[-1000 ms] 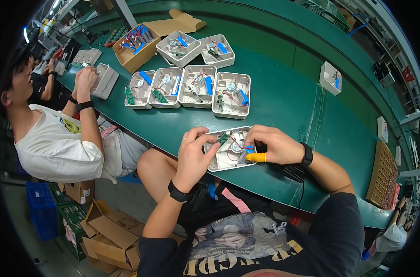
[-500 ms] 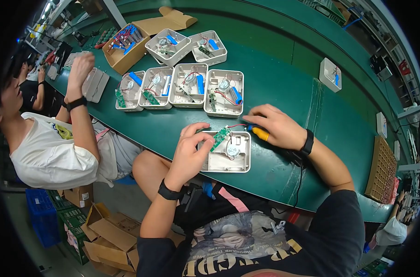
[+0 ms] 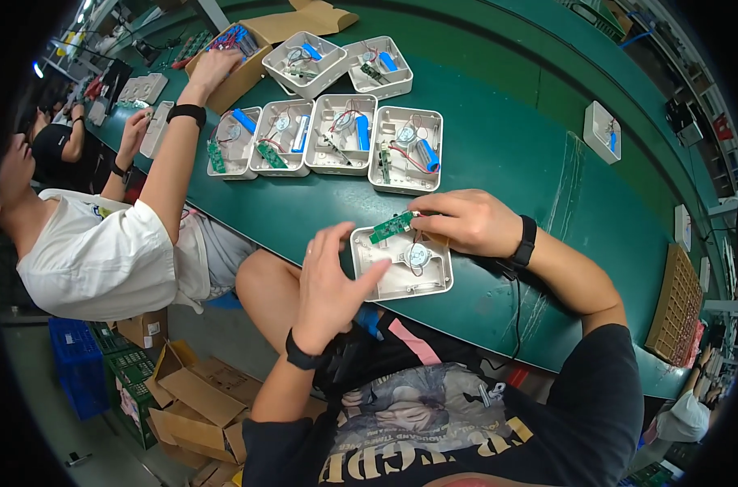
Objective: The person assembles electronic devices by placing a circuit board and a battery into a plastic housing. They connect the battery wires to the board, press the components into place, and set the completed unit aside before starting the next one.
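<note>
In front of me a white plastic housing (image 3: 401, 288) lies on the bench, with a round speaker (image 3: 418, 256) and thin wires inside. A green circuit board (image 3: 392, 228) is tilted over its far side. My right hand (image 3: 470, 223) is closed, thumb and fingers pinching the board's right end. An orange-yellow bit shows under that hand, mostly hidden. My left hand (image 3: 332, 280) is open beside the housing's left edge, fingers spread and thumb pointing toward it, holding nothing.
Several white housings (image 3: 407, 185) with boards, wires and blue battery cells stand beyond, close to my hands. A co-worker's hand (image 3: 215, 71) is at a cardboard box (image 3: 247, 85) of blue cells. A gridded brown tray (image 3: 676, 294) stands far right; a black cable (image 3: 517, 312) hangs over the near edge.
My left hand has let go of the circuit board and opened. My right hand has moved left onto the board's end; the blue-and-yellow tool is now mostly hidden. The co-worker's hand reached the box.
</note>
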`<control>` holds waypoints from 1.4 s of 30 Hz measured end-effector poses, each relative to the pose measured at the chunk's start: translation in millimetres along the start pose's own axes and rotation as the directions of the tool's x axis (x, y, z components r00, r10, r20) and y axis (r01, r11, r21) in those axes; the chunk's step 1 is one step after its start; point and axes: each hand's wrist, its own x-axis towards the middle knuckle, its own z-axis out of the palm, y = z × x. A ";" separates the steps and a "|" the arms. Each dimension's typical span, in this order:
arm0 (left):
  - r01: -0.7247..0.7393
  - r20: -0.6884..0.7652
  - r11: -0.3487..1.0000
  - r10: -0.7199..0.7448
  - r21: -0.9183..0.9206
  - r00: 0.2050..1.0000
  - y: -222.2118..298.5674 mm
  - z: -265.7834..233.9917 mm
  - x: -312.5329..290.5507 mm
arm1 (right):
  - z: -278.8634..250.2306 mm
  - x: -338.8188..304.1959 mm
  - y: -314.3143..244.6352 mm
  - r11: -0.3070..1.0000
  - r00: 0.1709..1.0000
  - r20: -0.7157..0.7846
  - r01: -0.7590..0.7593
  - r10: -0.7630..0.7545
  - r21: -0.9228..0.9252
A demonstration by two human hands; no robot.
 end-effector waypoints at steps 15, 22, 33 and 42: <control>-0.128 0.040 0.988 0.124 0.088 0.991 -10.3 13.1 4.9 | -0.4 3.4 -12.0 0.945 0.936 -0.155 -0.298 0.316 0.132; -0.046 0.013 0.992 0.048 -0.120 0.999 -4.3 12.4 4.0 | -10.5 13.5 -17.4 0.965 0.983 0.081 -0.177 0.164 0.193; -0.136 -0.006 0.976 0.137 -0.169 0.991 -11.1 16.9 0.7 | -9.2 16.2 -44.5 0.993 0.972 0.201 -0.108 0.117 -0.056; -0.323 -0.175 0.942 0.335 0.096 0.926 -3.7 20.7 -9.0 | -6.7 17.6 -49.1 0.983 0.960 0.233 -0.123 0.153 -0.138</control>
